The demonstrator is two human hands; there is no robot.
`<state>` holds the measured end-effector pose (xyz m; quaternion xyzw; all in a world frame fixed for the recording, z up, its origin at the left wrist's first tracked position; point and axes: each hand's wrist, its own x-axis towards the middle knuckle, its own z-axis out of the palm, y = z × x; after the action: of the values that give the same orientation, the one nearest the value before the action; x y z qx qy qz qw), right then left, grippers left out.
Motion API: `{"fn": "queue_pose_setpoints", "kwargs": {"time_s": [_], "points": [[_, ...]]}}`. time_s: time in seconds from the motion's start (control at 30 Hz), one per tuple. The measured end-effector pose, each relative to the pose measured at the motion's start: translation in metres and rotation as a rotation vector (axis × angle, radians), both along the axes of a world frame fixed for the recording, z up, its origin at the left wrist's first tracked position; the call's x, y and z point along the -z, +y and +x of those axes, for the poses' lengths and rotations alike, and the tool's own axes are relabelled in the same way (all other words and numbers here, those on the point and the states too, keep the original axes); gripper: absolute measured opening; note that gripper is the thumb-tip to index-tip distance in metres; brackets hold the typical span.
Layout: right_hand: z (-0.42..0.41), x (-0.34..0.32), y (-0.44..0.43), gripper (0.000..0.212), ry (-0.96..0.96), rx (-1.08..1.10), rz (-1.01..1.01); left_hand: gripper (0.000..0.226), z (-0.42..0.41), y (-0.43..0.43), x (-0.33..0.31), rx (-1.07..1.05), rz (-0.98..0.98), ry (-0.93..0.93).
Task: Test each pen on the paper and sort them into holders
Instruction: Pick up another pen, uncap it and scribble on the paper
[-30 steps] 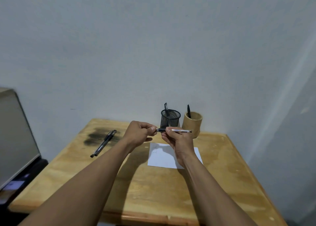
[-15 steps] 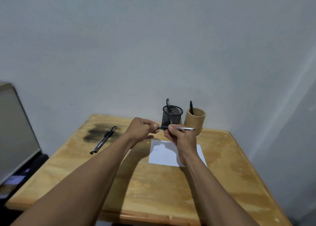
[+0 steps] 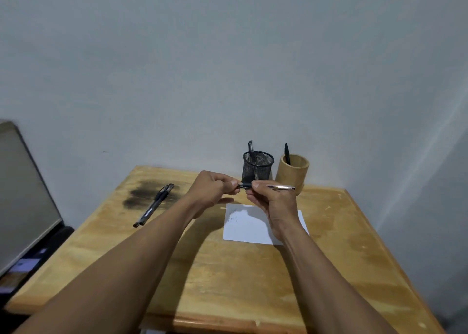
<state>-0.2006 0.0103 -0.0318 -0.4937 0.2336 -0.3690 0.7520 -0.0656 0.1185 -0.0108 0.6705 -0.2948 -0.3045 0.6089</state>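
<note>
Both hands on pen [image 3: 278, 187]: left hand [image 3: 212, 189] pinches its dark end, right hand [image 3: 274, 203] grips the barrel; I see both grips unchanged.

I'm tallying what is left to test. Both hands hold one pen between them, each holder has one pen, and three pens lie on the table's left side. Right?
Not quite. The head view shows two loose pens on the table, not three. The rest stands: the left hand and right hand hold one pen, and the mesh holder and wooden holder have one each.
</note>
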Motion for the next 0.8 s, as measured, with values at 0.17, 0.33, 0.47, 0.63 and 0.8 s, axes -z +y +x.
{"fn": "queue_pose_setpoints", "kwargs": {"time_s": [0.17, 0.33, 0.47, 0.63, 0.8], "points": [[0.003, 0.001, 0.004, 0.003, 0.008, 0.033, 0.011, 0.015, 0.004, -0.002, 0.0, -0.007, 0.021, 0.014], [0.008, -0.001, 0.006, 0.002, 0.008, 0.035, 0.066, 0.015, 0.006, 0.0, -0.001, -0.018, 0.026, 0.018], [0.008, 0.001, 0.006, 0.004, 0.02, 0.02, -0.002, 0.016, 0.009, 0.003, -0.002, 0.009, 0.071, 0.061], [0.008, 0.002, 0.009, 0.004, 0.001, 0.039, 0.041, 0.015, 0.007, 0.002, -0.003, -0.009, 0.066, 0.02], [0.009, 0.001, 0.011, 0.003, 0.01, 0.053, 0.082, 0.014, 0.008, 0.002, -0.003, -0.025, 0.07, 0.031]]}}
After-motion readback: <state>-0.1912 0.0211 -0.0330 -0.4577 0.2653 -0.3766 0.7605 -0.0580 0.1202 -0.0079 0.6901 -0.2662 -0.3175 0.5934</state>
